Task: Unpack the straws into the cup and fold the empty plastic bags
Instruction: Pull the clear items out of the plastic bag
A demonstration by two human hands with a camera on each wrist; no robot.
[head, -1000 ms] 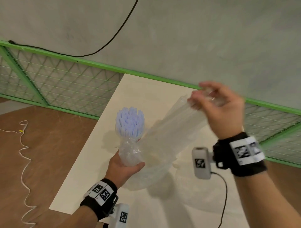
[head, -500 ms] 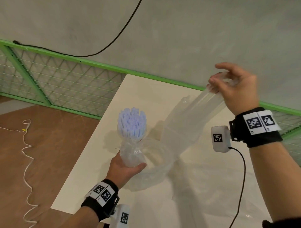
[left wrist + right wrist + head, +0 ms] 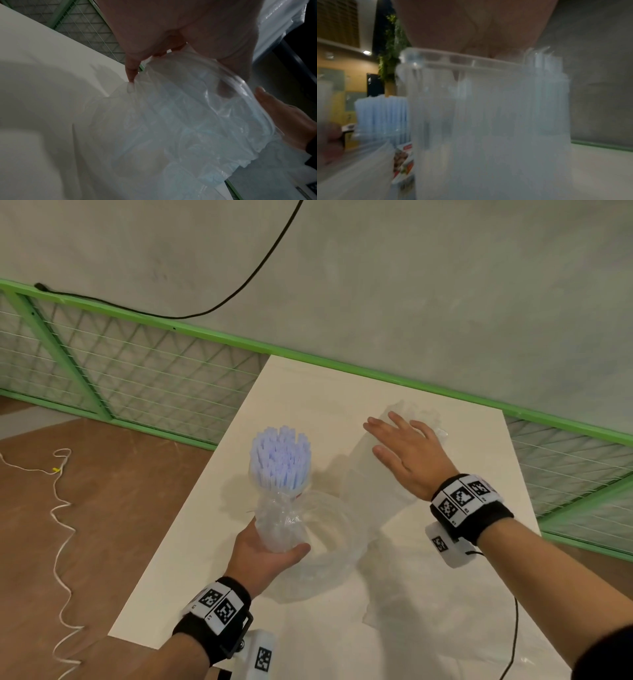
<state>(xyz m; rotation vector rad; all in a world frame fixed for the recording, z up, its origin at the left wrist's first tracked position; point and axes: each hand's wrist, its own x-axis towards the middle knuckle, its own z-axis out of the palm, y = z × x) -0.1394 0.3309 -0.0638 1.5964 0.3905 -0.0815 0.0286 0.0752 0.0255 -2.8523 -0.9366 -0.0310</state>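
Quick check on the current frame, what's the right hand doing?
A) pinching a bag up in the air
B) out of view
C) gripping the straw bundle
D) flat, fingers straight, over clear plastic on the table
D: in the head view the right hand lies with fingers spread straight over the clear plastic bag on the table, while the left hand grips the straw bundle.

This looks like a bare indoor test or recording area, not a home. A plain white table stands against a rough grey concrete wall, fenced by green-framed wire mesh panels. The brown floor carries a loose white cord, and a black cable hangs along the wall. Both wrists wear marker-printed bands and cameras.
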